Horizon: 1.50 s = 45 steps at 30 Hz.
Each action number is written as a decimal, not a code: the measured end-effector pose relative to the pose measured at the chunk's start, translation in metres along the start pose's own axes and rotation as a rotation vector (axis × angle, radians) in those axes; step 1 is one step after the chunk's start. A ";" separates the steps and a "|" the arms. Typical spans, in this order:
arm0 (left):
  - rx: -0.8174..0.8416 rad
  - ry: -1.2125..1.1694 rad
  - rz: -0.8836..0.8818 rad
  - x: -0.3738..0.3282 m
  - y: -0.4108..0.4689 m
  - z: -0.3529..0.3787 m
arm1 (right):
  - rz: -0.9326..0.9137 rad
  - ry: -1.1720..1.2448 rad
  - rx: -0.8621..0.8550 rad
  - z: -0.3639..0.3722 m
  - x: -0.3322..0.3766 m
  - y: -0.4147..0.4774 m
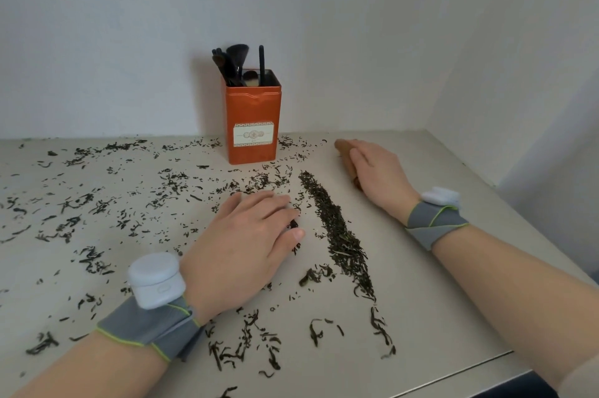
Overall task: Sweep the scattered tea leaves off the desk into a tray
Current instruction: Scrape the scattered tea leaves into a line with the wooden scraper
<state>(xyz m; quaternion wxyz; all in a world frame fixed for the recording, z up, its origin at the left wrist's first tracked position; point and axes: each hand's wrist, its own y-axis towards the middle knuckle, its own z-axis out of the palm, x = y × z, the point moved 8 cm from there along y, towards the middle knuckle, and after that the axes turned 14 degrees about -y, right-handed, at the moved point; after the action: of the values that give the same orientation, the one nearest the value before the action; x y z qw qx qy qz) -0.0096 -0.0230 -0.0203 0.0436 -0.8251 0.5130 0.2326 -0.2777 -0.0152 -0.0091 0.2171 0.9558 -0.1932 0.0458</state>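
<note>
Dark tea leaves lie scattered over the pale desk [421, 284], thickest on the left [81, 203] and near the front edge. A dense ridge of tea leaves [334, 229] runs diagonally down the middle right. My left hand [246, 245] lies palm down just left of that ridge, fingers together and slightly bent, with some leaves at the fingertips. My right hand [379, 170] rests farther back on a brown wooden object [343, 146], covering most of it; whether this is the tray I cannot tell.
An orange tin [252, 118] holding several black brushes [236, 63] stands at the back against the white wall. A side wall closes the right. The desk's front edge runs across the lower right corner. Both wrists wear grey bands with white devices.
</note>
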 end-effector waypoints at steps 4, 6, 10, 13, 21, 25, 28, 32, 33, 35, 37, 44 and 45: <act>-0.004 -0.005 -0.004 0.001 0.001 -0.001 | 0.105 -0.139 0.061 0.012 -0.031 0.031; -0.002 -0.006 -0.009 0.001 0.001 -0.001 | 0.126 -0.169 0.067 0.017 -0.032 0.044; -0.003 -0.026 -0.014 0.002 0.001 -0.001 | 0.108 -0.215 0.075 0.028 -0.012 0.065; 0.009 -0.025 -0.022 0.003 0.002 0.000 | 0.037 -0.225 0.078 0.037 0.017 0.074; 0.005 -0.009 -0.009 0.001 0.002 0.000 | -0.100 -0.163 0.088 0.047 0.065 0.073; -0.001 -0.010 -0.010 0.001 0.001 -0.001 | -0.163 -0.125 0.104 0.043 0.071 0.054; 0.001 -0.009 -0.017 0.001 0.001 -0.001 | -0.233 -0.091 0.114 0.037 0.075 0.031; 0.016 0.002 -0.023 0.002 0.001 0.001 | -0.292 -0.032 0.138 0.028 0.072 0.006; 0.018 -0.002 -0.025 0.002 0.001 0.002 | -0.271 0.004 0.118 0.025 0.069 0.006; 0.015 -0.006 -0.026 0.002 0.002 0.002 | -0.198 0.073 0.061 0.019 0.060 0.014; 0.009 -0.007 -0.024 0.003 0.001 0.001 | -0.148 0.085 0.033 0.019 0.055 0.028; 0.013 -0.012 -0.027 0.003 0.001 0.001 | -0.185 -0.040 0.062 0.043 0.072 0.075; 0.014 -0.013 -0.027 0.003 0.001 0.001 | -0.205 -0.050 0.067 0.046 0.077 0.079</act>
<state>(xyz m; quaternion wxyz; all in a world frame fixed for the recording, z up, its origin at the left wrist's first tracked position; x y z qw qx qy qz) -0.0100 -0.0257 -0.0222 0.0558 -0.8302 0.5029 0.2339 -0.2372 -0.1276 -0.0056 0.1837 0.9781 -0.0979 0.0060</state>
